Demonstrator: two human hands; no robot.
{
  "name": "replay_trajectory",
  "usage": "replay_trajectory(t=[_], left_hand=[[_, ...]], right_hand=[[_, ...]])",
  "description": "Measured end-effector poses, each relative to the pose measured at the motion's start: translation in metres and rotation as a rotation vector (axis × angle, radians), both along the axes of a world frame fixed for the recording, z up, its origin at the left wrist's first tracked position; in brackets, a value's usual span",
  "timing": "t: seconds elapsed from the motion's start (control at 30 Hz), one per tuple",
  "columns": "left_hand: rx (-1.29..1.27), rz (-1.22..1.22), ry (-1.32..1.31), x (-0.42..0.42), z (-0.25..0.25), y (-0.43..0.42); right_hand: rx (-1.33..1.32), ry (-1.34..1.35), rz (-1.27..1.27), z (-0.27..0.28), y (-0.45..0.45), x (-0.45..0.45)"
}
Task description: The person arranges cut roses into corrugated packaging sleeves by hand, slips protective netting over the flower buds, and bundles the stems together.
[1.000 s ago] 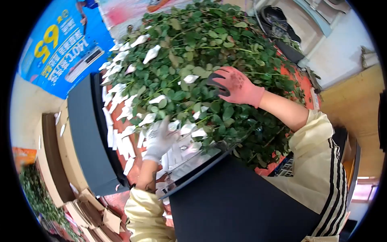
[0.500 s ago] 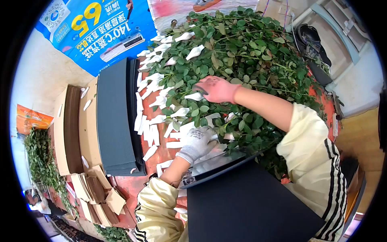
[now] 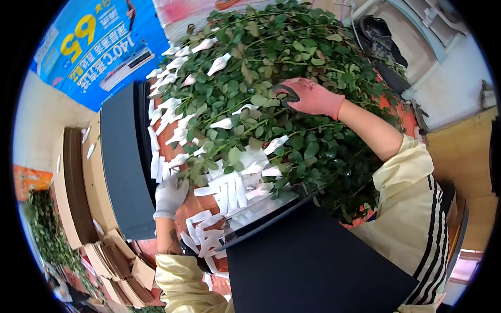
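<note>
My left hand (image 3: 171,198), in a white glove, is at the left part of the red table beside loose white sleeves (image 3: 154,146). Its fingers are bent together, and what they hold, if anything, is hidden. My right hand (image 3: 313,98), in a pink glove, is over a broad heap of leafy rose stems (image 3: 313,57). Its thumb and fingers are curled closed around what looks like a rose stem, partly covered by leaves. White-sleeved flower heads (image 3: 222,123) point left from the heap. More flat white strips (image 3: 229,195) lie near the front.
A large black board (image 3: 313,261) is directly before me, with a clear plastic sheet (image 3: 261,208) at its far edge. Black cardboard (image 3: 125,161) and brown cardboard (image 3: 73,188) stand at the left. Small cardboard pieces (image 3: 117,261) are stacked below them.
My left hand has moved left, away from the clear sheet to the table's white sleeves. My right hand has shifted slightly up and right over the leaves. The view has turned a little.
</note>
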State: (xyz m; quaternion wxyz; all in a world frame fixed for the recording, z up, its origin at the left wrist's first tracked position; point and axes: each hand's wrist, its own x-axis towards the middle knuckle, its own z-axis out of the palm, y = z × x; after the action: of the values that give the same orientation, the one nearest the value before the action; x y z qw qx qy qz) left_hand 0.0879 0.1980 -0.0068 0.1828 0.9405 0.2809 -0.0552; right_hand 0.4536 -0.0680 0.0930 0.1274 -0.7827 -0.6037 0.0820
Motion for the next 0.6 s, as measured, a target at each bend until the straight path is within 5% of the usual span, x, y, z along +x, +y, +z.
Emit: replay_trajectory(t=[0.07,0.1,0.17,0.2,0.33,0.4,0.43,0.47,0.57,0.6], left_hand=[[-0.600,0.028,-0.233,0.002,0.004,-0.009],[-0.753,0.031,-0.164,0.010,0.023,-0.015],[-0.825,0.009,-0.108,0.020,0.058,-0.022],[-0.827,-0.028,-0.104,0.022,0.075,-0.025],[-0.678,-0.102,-0.044,0.020,0.138,-0.045],[-1.119,0.032,-0.295,0.006,0.156,-0.050],[-0.947,-0.037,-0.583,0.000,0.155,-0.053],[-1.133,0.129,-0.632,-0.011,0.162,-0.057],[-1.354,-0.038,-1.033,-0.033,0.173,-0.068],[-1.286,-0.107,-1.049,-0.043,0.178,-0.068]], right_hand=[[0.173,-0.311,0.011,0.012,-0.005,-0.025],[0.210,-0.193,0.112,0.016,0.001,-0.035],[0.434,-0.204,0.310,0.016,0.011,-0.075],[0.504,0.003,0.391,0.020,0.017,-0.099],[0.418,-0.249,0.421,0.022,0.044,-0.170],[0.358,-0.373,0.478,0.026,0.056,-0.192],[0.360,-0.352,0.444,0.037,0.060,-0.193],[0.613,-0.461,0.377,0.032,0.063,-0.187],[0.185,-0.145,0.286,0.096,0.062,-0.150],[0.548,-0.208,0.271,0.107,0.055,-0.122]])
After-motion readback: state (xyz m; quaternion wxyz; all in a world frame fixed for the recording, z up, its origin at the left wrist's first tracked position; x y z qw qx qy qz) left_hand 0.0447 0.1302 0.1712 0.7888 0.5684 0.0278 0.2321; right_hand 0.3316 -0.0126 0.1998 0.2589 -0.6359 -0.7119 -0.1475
